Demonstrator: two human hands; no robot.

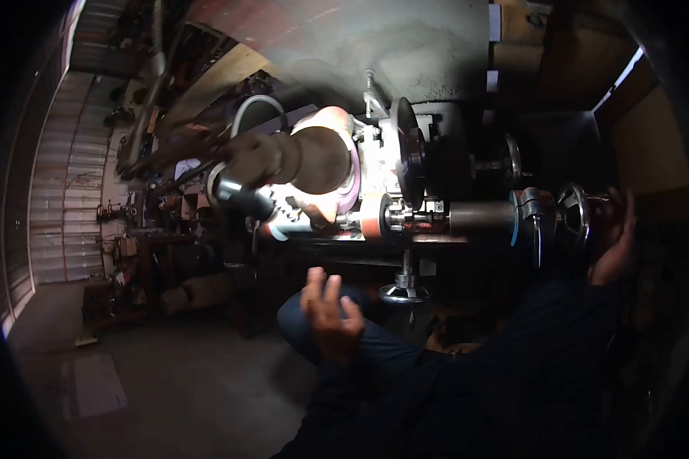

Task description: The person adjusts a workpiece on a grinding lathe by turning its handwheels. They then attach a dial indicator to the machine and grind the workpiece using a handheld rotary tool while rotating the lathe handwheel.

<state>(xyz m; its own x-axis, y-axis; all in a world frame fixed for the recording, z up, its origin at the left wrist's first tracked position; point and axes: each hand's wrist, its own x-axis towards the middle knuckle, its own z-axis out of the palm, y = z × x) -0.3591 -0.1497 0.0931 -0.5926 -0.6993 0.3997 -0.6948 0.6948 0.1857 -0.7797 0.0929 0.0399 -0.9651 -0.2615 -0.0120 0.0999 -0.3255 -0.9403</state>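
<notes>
My left hand (333, 317) is raised over my knee, below the front of a grinding machine. Its fingers are apart and hold nothing. A small chrome handwheel (404, 293) is the nearest machine part to its right. My right hand (616, 241) is at the machine's right end, beside a chrome handwheel (576, 214). Its fingers stretch upward; contact with the wheel rim is too dark to make out. Left of that wheel are a clamp collar (533, 205) and a grey cylinder (481, 216). A pinkish grinding wheel (352, 180) shows behind a dark round housing (321, 159).
A bright light falls on the machine's middle. A large dark disc (408, 153) stands upright there, and another handwheel (511, 157) is farther back. Cluttered shelves and tools (184, 191) line the left, near a corrugated metal wall (65, 199). A pale sheet (96, 385) lies on the floor.
</notes>
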